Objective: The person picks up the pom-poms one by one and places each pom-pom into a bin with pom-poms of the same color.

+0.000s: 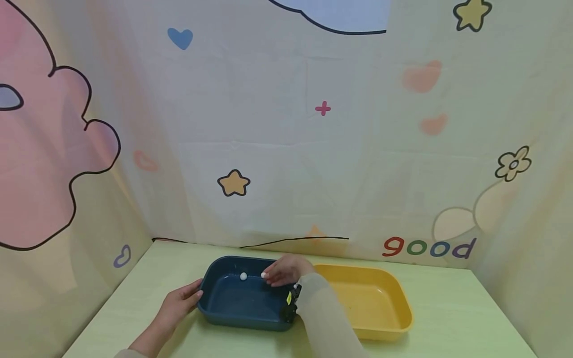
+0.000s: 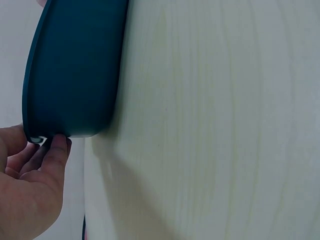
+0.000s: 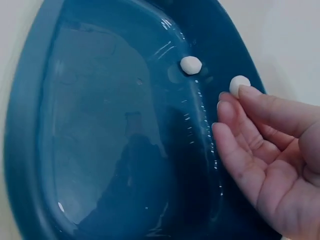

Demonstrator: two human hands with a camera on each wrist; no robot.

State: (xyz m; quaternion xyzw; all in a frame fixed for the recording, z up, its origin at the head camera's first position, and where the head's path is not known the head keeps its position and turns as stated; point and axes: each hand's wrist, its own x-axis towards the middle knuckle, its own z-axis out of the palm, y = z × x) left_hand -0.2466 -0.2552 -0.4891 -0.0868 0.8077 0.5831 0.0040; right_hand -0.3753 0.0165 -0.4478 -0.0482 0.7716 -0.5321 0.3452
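Note:
A dark blue basin (image 1: 248,303) stands on the table, its inside shiny; whether it holds water I cannot tell. At its left end my left hand (image 1: 178,304) holds the rim between thumb and fingers, seen closer in the left wrist view, where the basin's outer wall (image 2: 75,65) shows. Over the far right part of the basin, my right hand (image 1: 286,271) pinches a small white ball (image 3: 240,86) between thumb and fingertips. Another white ball (image 3: 191,65) lies inside the basin near its far wall, to the left of the right hand.
Close to the blue basin's right side is a yellow basin (image 1: 398,303), partly covered by my right sleeve (image 1: 329,313). A black band (image 1: 290,304) sits at the right wrist. Behind the pale table (image 1: 456,313) hangs a printed cloth (image 1: 286,149).

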